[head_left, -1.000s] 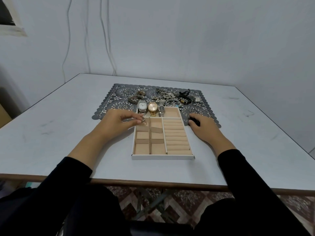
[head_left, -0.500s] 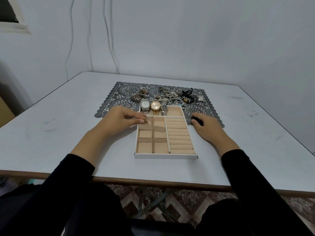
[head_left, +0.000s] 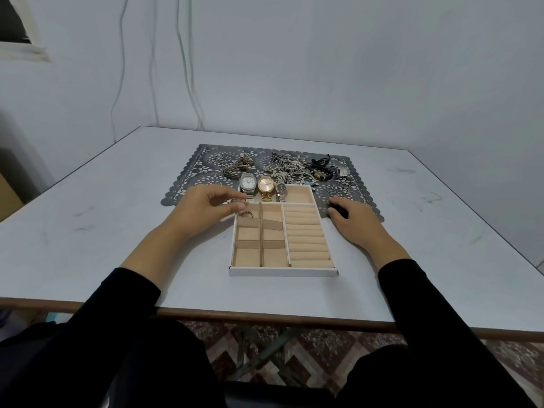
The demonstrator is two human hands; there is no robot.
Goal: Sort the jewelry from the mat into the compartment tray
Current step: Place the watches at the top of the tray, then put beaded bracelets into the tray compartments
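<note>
Head view, query: left hand [head_left: 212, 207], condition?

Reply: raised just over the far left corner of the compartment tray [head_left: 282, 272]; fingers loosely bent, thumb and forefinger apart, nothing seen between them; one ring [head_left: 245, 214] lies on the floor of the far left small compartment, directly below the fingertips, with no contact evident

Query: right hand [head_left: 356, 222]?

Reply: palm down on the table [head_left: 88, 216], just beside the tray's right wall; fingers relaxed, tips reaching onto the near edge of the grey lace-pattern mat [head_left: 188, 178]; a dark patch sits under the fingertips; cannot tell whether it is an object or shadow; no grip evident

Query: other tray contents?

Reply: three watches side by side at the left of the wide far compartment; silver watch [head_left: 246, 182] left, gold watch [head_left: 265, 185] middle, small grey watch [head_left: 281, 189] right; padded rolls [head_left: 304, 234] fill the right column; one cardboard divider [head_left: 272, 224] sits askew among the small compartments

Query: and the mat?

Reply: lies beyond the tray, the tray's far end overlapping it; tangled jewelry heap [head_left: 294, 169] across its middle and right; a separate bracelet cluster [head_left: 238, 167] to the left of that; several small loose rings [head_left: 338, 189] on the mat near the right hand; black sleeves on both forearms
</note>
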